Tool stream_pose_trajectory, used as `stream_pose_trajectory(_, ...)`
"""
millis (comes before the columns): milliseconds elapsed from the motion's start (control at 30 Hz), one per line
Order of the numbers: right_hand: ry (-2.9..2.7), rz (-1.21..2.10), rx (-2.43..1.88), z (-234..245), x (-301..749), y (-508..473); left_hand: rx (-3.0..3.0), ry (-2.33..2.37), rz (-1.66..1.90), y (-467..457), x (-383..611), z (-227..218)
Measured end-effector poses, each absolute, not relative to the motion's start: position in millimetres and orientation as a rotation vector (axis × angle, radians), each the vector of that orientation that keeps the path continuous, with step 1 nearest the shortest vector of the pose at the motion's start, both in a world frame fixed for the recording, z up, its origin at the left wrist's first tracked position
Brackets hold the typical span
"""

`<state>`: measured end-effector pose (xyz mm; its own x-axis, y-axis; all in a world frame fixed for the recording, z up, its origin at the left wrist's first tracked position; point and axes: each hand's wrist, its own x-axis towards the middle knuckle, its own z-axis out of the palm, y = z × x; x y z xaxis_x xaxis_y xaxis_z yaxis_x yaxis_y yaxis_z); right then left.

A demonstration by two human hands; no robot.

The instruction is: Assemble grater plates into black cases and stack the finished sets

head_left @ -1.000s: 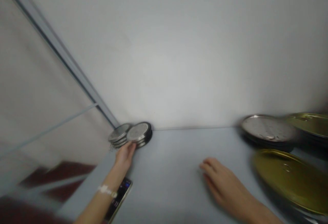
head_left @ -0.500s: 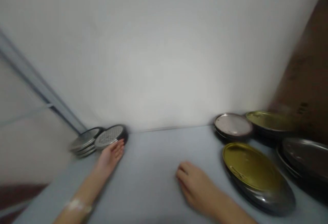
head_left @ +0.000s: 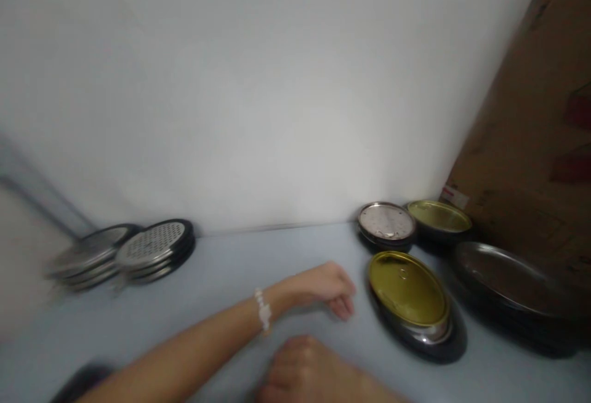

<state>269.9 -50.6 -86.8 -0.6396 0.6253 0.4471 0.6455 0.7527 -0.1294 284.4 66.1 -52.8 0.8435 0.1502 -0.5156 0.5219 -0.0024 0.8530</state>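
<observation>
My left hand (head_left: 329, 289), with a white bead bracelet on the wrist, reaches across the pale table (head_left: 221, 280) toward a gold-coloured oval lid (head_left: 406, 286) that sits on a dark oval dish. Its fingers curl downward and hold nothing. The fingertips are just short of the lid's left rim. My right hand (head_left: 305, 372) lies low at the bottom centre, blurred, with fingers bent on the table. Two stacks of round perforated metal discs (head_left: 148, 246) stand at the far left against the wall.
A round silver lid (head_left: 386, 221) and a second gold lid (head_left: 438, 216) sit at the back right by the wall. A large dark oval dish (head_left: 508, 277) lies at the right. A brown cardboard box (head_left: 530, 144) rises behind it. A dark object (head_left: 80, 381) shows at bottom left.
My view swung right. My left hand left the perforated discs at the far left and crossed the table to the gold oval lid. My right hand drew back toward the bottom edge.
</observation>
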Motion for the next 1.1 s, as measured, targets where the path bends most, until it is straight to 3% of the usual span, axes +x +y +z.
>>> stream_pose_trajectory(200, -2.481, -0.062, -0.924, -102, 269, -46, 1.498, 0.539, -0.352, 50, 324, -87)
stream_pose_trajectory(667, -2.505, -0.106, -1.018, -91, 271, -48, 1.583, 0.655, -0.325, 37, 331, -64)
stream_pose_trajectory(1100, -2.374, -0.23, -1.24, -91, 270, -43, 1.823, 0.965, -0.209, 130, 198, -31)
